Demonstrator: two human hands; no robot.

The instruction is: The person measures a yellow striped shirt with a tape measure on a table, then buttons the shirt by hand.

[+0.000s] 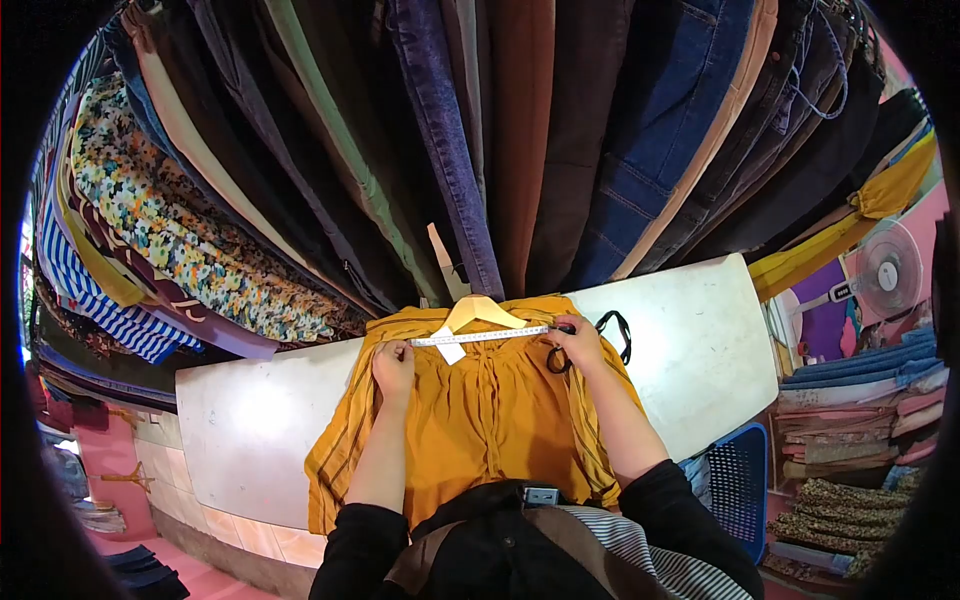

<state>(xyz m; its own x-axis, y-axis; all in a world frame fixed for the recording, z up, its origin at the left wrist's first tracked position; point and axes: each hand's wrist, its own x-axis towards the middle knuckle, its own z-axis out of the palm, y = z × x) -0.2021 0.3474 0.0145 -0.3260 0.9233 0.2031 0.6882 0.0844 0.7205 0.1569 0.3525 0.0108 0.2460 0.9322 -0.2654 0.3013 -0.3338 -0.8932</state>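
Note:
A mustard-yellow garment (445,410) with striped sides lies spread on the white table. On its top edge rests a wooden hanger (478,310), with a small white tag (451,351) below it. A white tape measure (475,338) is stretched straight across the garment just under the hanger. My left hand (393,368) pinches the tape's left end near the garment's left edge. The other end is pinched in my right hand (580,347). Beside the right fingers is a black loop (557,360) whose kind I cannot make out.
The white table (690,330) extends to both sides. Hanging trousers and jeans (650,140) crowd its far edge, with patterned clothes (190,210) at left. A blue basket (738,480), folded clothes (850,425) and a fan (885,272) stand at right. A black cord (624,335) curls beside the garment.

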